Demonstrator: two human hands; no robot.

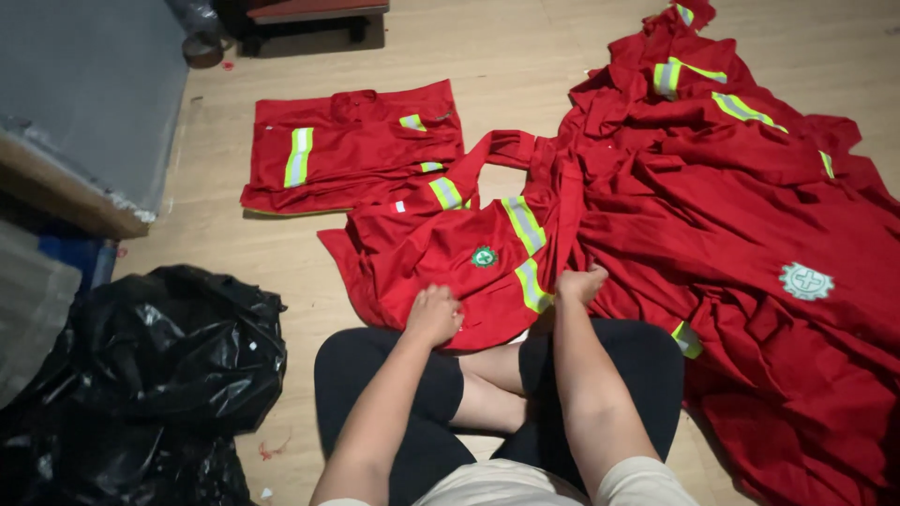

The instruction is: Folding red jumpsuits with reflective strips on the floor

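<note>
Floor (525,56): red jacket (450,258) lying crosswise

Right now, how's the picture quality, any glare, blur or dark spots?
Head view: dim, warm indoor light, fairly sharp throughout; the reflective stripes on the red garment under the left hand and right hand shine brightly; the black plastic bag shows small glossy highlights but its folds sink into shadow; the wooden floor looks evenly lit; slight wide-angle stretch at the edges.
</note>
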